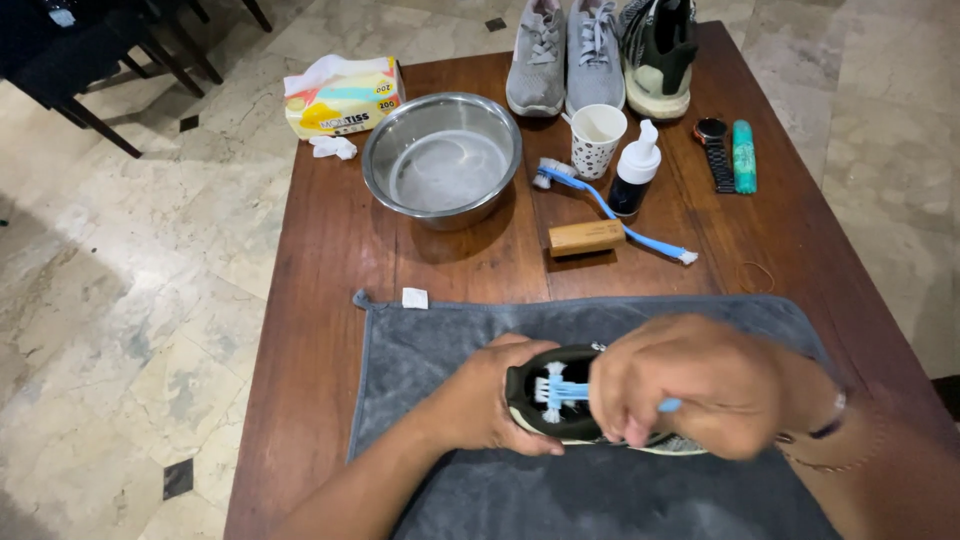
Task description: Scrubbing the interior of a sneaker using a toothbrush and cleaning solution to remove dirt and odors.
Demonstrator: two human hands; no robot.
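A dark shoe (560, 415) with a pale sole lies on a grey towel (440, 350) at the near edge of the table. My left hand (490, 400) grips its left end. My right hand (690, 385) covers the rest of the shoe and holds a blue brush (560, 390), whose white bristles rest on the dark end of the shoe. Most of the shoe is hidden under my right hand.
On the wooden table (330, 250) stand a steel bowl (443, 155) of water, a spotted cup (598, 138), a foam pump bottle (634, 170), a second blue brush (610, 210), a wooden block brush (586, 238), a tissue pack (343, 98), three shoes (595, 55), a watch (714, 150) and a teal tube (744, 156).
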